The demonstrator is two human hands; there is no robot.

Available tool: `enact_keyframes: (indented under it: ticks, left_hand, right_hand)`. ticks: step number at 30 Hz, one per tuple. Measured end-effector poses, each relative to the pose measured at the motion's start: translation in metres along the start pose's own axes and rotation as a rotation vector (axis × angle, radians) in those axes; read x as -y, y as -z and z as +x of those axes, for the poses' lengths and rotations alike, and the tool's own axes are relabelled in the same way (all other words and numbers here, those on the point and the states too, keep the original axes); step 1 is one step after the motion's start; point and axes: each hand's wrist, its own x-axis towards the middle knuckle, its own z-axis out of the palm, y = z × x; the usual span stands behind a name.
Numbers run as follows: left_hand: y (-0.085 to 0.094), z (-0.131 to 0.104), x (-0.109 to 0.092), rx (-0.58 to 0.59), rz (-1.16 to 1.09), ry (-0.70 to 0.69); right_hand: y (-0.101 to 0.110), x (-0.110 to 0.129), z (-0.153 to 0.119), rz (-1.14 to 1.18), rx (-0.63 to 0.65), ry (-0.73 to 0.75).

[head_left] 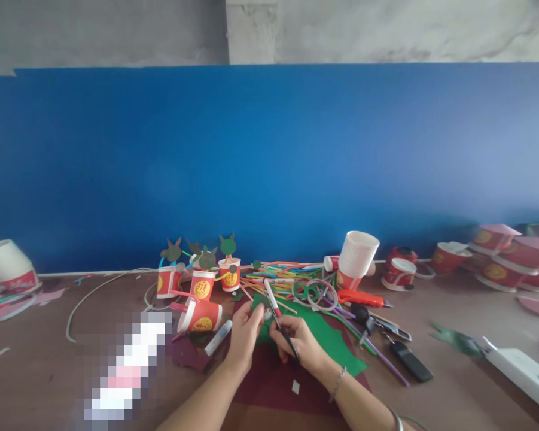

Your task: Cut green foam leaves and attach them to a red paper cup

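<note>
My left hand is closed, pinching a piece of green paper between thumb and fingers. My right hand grips a pair of scissors with black handles, their blades pointing up and left toward that paper. A white and red marker appears just beyond the blades. Beneath both hands lie a larger green sheet and a dark red sheet. Left of my left hand is a glue stick. How far the blades are apart is too small to tell.
Red paper cups with green animal heads stand behind on the left; one cup lies tipped. Colourful sticks spread at the back beside stacked white cups. An orange cutter and keys with a black fob lie right.
</note>
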Motion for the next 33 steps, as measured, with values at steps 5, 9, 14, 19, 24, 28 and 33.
enact_keyframes:
  ticks: [5, 9, 14, 19, 24, 28, 33]
  left_hand:
    - [-0.0006, -0.0013, -0.0021, -0.004, -0.027, 0.022]
    - [-0.0004, -0.0017, -0.0033, 0.003, -0.025, 0.033]
    - [0.0002, -0.0025, -0.0035, -0.006, -0.023, 0.058]
    - [0.0023, -0.0017, -0.0009, 0.013, -0.027, 0.086]
    - [0.0038, 0.0008, 0.0014, 0.000, -0.038, 0.071]
    - [0.0038, 0.0003, 0.0005, 0.004, -0.039, 0.060]
    - [0.0040, -0.0010, -0.0011, -0.003, -0.018, 0.068]
  right_hand:
    - [-0.0006, -0.0002, -0.0002, -0.012, 0.000, 0.002]
    - [-0.0013, 0.0005, -0.0011, -0.010, -0.013, -0.006]
    - [-0.0010, 0.0016, -0.0023, -0.004, -0.002, -0.028]
    - [-0.0011, 0.0027, -0.0027, -0.004, 0.000, -0.022]
    - [-0.0004, 0.0020, -0.0022, -0.025, 0.004, -0.022]
    - [0.0000, 0.0008, -0.0025, -0.031, 0.009, -0.023]
    - [0.0000, -0.0002, -0.0024, -0.047, 0.004, -0.030]
